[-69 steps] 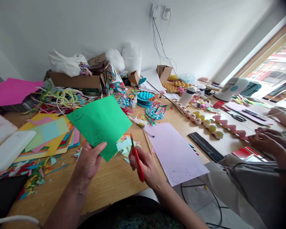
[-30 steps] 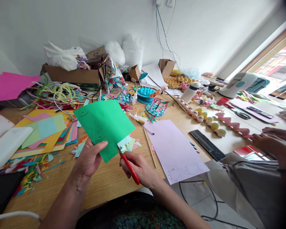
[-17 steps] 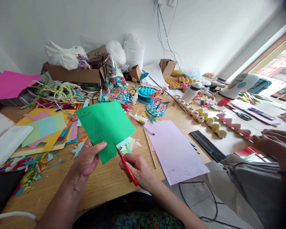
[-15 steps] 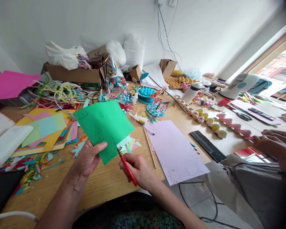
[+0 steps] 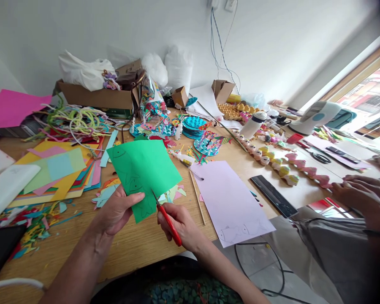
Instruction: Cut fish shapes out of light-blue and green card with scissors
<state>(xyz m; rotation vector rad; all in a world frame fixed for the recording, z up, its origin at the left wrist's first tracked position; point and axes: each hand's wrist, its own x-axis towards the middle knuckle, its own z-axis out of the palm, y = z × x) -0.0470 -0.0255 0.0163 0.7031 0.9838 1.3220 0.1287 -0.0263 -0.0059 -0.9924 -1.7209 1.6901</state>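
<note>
My left hand [image 5: 122, 207] pinches a sheet of green paper [image 5: 156, 164] near its lower left edge, thumb on top. Fish outlines are drawn in dark line along the sheet's left side. In my right hand [image 5: 177, 223] is a pair of scissors [image 5: 170, 223] with red handles. Their blades lie at the paper's lower edge, one blade showing over the green surface beside a drawn fish. Paper scraps [image 5: 107, 195] lie on the table behind my hands. To the right rests a lilac sheet [image 5: 229, 198] with pencilled fish near its bottom edge.
Stacked coloured paper [image 5: 63, 169], a heap of fuzzy stems [image 5: 79, 122] and small cuttings [image 5: 41, 223] are on the left. A wooden stick [image 5: 197, 196] and a black ruler [image 5: 274, 195] lie right of centre. Another person's hands [image 5: 357, 192] touch a pink egg-carton strip [image 5: 310, 171].
The scissor blades have moved further in over the green paper. The sheet has shifted slightly right and down in the view, while the surroundings slid slightly left.
</note>
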